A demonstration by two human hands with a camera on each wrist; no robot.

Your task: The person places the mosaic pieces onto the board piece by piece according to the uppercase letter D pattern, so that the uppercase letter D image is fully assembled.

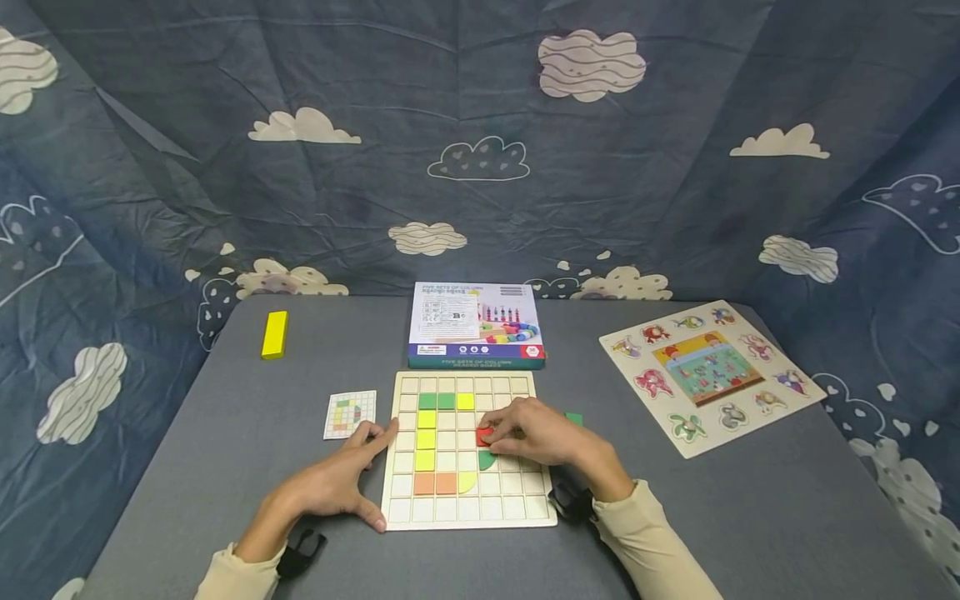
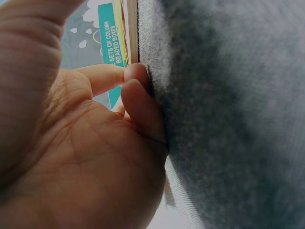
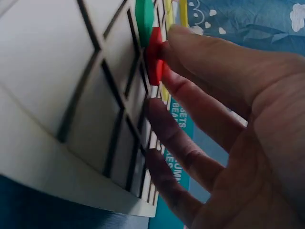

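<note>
A pale wooden grid board (image 1: 517, 508) lies flat on the table, with green, yellow and orange tiles in some of its squares. Along its left edge rests my left hand (image 1: 333, 479), thumb near the lower corner and fingers farther up, spread apart. My right hand (image 1: 536, 429) is over the right half of the board. Its thumb and index finger pinch a red tile (image 3: 155, 57) at a square just above a green rounded tile (image 1: 487, 460). The other fingertips of that hand reach down to the grid in the right wrist view.
A small pattern card (image 1: 337, 423) lies left of the board. Behind stands a boxed set (image 1: 476, 350). A yellow block (image 1: 274, 335) is at the back left, a picture puzzle board (image 1: 697, 437) at the right. A green piece (image 1: 573, 419) shows beyond my right hand.
</note>
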